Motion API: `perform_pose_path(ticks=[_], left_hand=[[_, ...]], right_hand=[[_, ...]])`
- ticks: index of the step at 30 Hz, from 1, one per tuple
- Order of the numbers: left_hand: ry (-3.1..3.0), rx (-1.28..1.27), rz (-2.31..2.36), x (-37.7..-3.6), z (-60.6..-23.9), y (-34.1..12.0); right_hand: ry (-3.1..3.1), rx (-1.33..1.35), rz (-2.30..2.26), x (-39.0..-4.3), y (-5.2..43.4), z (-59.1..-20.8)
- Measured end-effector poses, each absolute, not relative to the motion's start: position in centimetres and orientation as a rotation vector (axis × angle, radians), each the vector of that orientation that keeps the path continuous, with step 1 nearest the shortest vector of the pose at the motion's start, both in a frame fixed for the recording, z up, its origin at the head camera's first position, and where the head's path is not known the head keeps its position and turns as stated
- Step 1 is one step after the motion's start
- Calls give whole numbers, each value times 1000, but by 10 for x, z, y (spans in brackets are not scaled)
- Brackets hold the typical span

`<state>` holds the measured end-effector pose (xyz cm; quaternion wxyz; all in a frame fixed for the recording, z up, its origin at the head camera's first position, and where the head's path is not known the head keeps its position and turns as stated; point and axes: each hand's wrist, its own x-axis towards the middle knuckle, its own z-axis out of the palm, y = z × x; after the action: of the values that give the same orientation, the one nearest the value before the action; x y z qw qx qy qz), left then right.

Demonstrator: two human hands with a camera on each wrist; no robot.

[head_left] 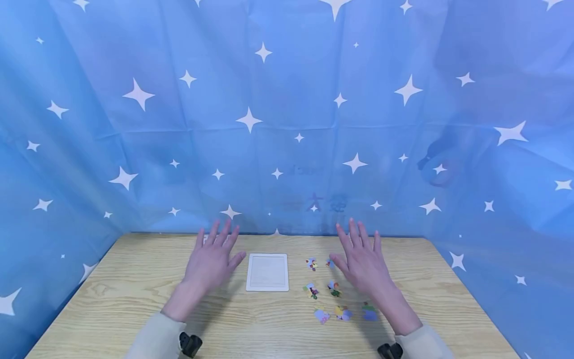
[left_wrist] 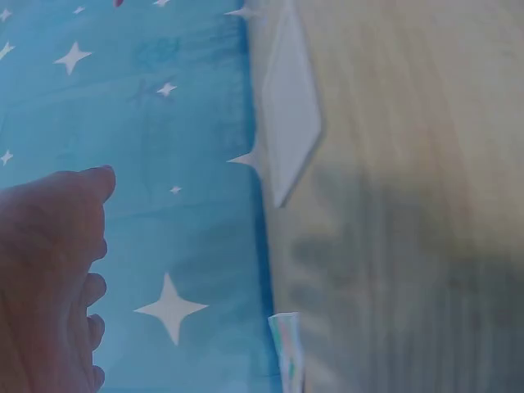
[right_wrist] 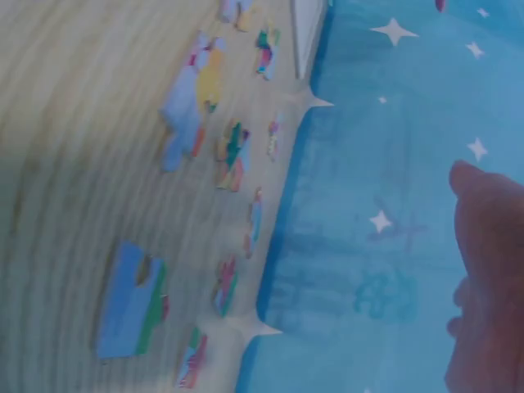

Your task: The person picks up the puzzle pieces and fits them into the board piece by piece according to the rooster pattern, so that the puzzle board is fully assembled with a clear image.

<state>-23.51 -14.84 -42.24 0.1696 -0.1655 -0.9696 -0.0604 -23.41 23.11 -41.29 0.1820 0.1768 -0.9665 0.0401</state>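
Note:
My left hand hovers over the left part of the wooden table, fingers straight and spread, holding nothing. Just right of it lies a square white frame tray, flat, with a raised rim. My right hand is likewise held above the table, fingers extended and nothing in its grasp. Colourful jigsaw pieces lie loose beside and beneath it, among them a blue-and-green piece and a blue-and-yellow one. The right hand and forearm may cover more pieces in the head view. Both hands cast shadows on the wood.
A small pale, colourful flat item lies near the table's back edge, partly behind the left fingers in the head view. A blue curtain with white stars hangs behind the table and along both sides.

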Motion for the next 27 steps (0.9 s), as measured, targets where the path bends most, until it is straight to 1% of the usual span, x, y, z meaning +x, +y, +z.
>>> perform_pose_path(ticks=[12,18,23,27], left_hand=[[-2804,-607,-281,-211,-452,-145],[-2863,-640,-324,-206,-467,-144],[-2890,-666,-348,-202,-474,-143],[-2882,-702,-420,-202,-480,-144]], right_hand=[[-2746,694,213,-235,237,-439],[-2685,828,248,-239,236,-451],[-2670,876,292,-242,235,-458],[-2716,893,435,-244,231,-463]])
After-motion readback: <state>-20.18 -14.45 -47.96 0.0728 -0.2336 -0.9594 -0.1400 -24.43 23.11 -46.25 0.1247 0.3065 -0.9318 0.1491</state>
